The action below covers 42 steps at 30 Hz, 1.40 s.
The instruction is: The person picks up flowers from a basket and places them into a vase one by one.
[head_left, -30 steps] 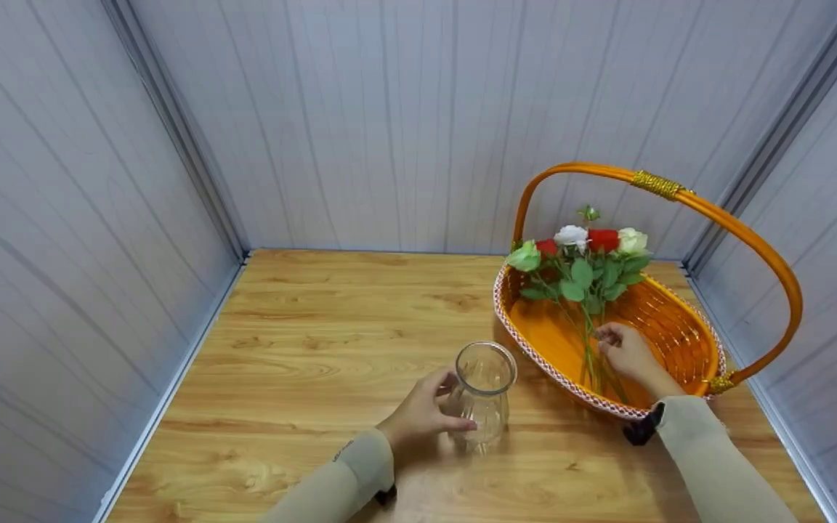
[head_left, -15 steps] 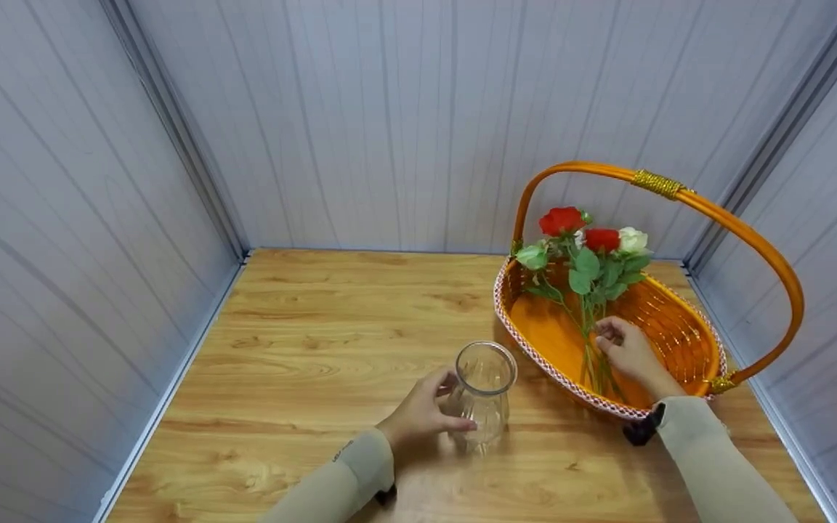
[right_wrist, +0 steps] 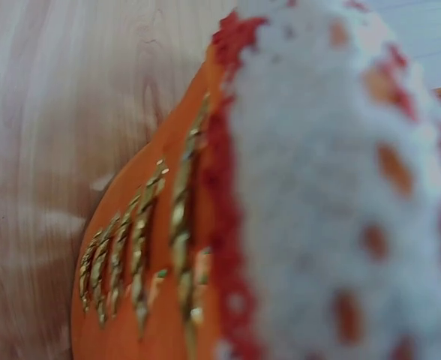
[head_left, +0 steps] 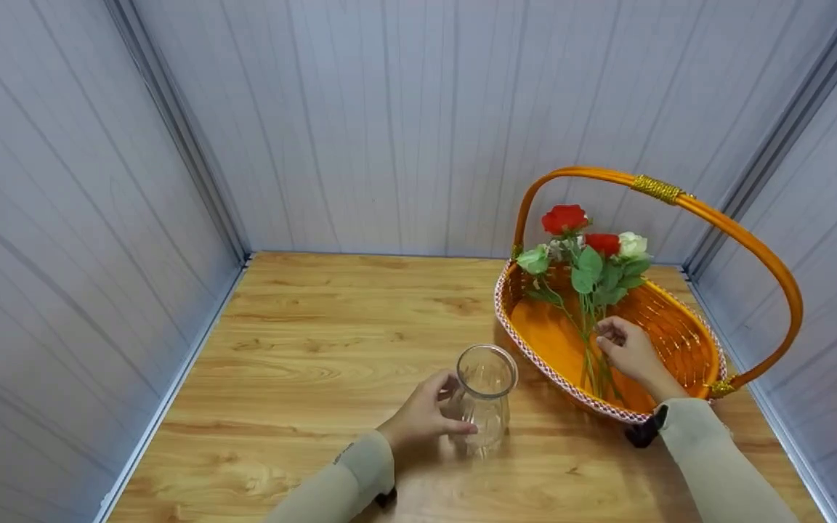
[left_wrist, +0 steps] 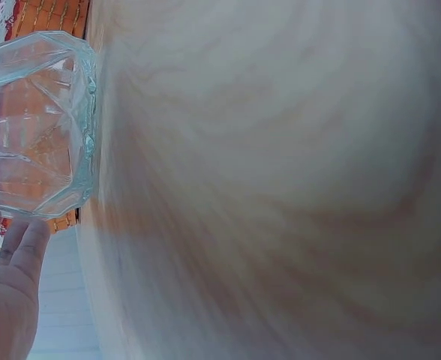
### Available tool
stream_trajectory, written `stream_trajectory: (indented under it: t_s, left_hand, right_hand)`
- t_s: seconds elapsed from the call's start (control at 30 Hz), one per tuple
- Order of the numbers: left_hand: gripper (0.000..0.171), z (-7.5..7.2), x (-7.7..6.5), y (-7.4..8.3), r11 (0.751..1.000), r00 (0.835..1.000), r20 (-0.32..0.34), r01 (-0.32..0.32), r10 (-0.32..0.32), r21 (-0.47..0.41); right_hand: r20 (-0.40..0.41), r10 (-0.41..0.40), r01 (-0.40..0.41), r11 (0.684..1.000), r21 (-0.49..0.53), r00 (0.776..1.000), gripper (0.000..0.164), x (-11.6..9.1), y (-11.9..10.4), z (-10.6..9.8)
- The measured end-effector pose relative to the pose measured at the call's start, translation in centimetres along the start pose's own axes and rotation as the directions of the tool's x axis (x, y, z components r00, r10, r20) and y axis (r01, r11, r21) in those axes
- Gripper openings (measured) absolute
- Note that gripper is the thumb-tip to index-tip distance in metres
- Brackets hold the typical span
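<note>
My left hand (head_left: 426, 414) holds a clear glass vase (head_left: 490, 418) from its left side, thumb in front and fingers behind. The vase stands upright on the wooden table. In the left wrist view, fingertips meet the side of the faceted glass vase (left_wrist: 44, 127). Inside the orange basket (head_left: 546, 334), my right hand (head_left: 631, 354) pinches at the stems of a bunch of roses. A red rose (head_left: 564, 219) rises highest at the left of the bunch. Beside it are another red rose (head_left: 602, 244), a cream rose (head_left: 633, 245) and a pale green rose (head_left: 534, 259).
The basket's tall handle (head_left: 745, 225) arches over the roses and the right side. A red-and-white trimmed rim (right_wrist: 303, 195) fills much of the right wrist view. Pale panelled walls (head_left: 389, 131) enclose the wooden table (head_left: 317, 349) at the back and sides.
The red rose at the left has come up from behind the white one, which is now mostly hidden. The pale green rose has shifted slightly right. Both hands have stayed nearly in place.
</note>
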<state>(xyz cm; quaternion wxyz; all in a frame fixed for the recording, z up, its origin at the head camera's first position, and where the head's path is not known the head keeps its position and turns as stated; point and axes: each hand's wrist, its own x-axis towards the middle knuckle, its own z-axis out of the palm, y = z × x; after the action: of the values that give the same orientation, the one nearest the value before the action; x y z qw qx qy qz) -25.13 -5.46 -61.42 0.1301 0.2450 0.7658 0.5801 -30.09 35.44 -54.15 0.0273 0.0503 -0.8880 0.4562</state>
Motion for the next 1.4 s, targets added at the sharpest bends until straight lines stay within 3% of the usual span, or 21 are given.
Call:
stream_trajectory:
  t_s: [0.47,0.73,1.13,1.4]
  left_hand:
    - [0.077,0.0,0.0,0.1,0.999,1.000,-0.017,0.022,-0.022,0.023]
    - [0.078,0.0,0.0,0.2,0.999,0.999,-0.008,0.033,-0.033,-0.007]
    - [0.076,-0.1,0.2,0.2,1.000,1.000,0.003,-0.019,0.019,0.011]
    - [0.076,-0.1,0.2,0.1,0.999,0.999,0.001,-0.035,0.035,0.035]
  right_hand:
    - [0.047,-0.044,0.042,0.998,0.038,0.998,0.020,-0.2,-2.7,0.0]
    - [0.035,-0.076,0.075,0.997,0.026,0.996,0.019,-0.4,-4.4,0.4]
    - [0.057,-0.086,0.077,0.985,0.154,0.995,0.022,-0.2,-6.2,1.2]
    - [0.077,-0.102,0.074,0.950,0.304,0.992,0.017,-0.2,-8.0,2.0]
